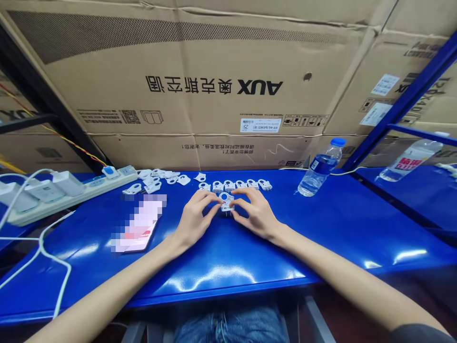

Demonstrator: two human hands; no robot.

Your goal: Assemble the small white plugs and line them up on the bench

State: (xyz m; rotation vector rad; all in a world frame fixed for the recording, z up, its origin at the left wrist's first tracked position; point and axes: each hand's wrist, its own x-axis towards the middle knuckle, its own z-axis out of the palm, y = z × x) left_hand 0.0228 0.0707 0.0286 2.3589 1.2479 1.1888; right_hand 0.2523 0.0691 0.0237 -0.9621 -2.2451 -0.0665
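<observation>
A small white plug point(226, 208) with a round ring on top and metal prongs pointing toward me sits between my two hands at the middle of the blue table point(228, 257). My left hand point(194, 219) pinches its left side with thumb and fingertips. From the right, the curled fingers of my right hand point(259, 214) grip the same plug. Just behind stands a row of several similar white ringed plugs point(241, 185), their prongs facing me. Farther left lies a loose heap of white ringed pieces point(160, 175).
A phone point(143, 226), partly pixelated, lies left of my hands. Beyond it runs a power strip point(87, 193) with chargers and white cables point(44, 243). Water bottles stand at right, one blue-capped point(317, 174), another point(410, 159) past the blue post. Large cardboard point(200, 47) walls the back.
</observation>
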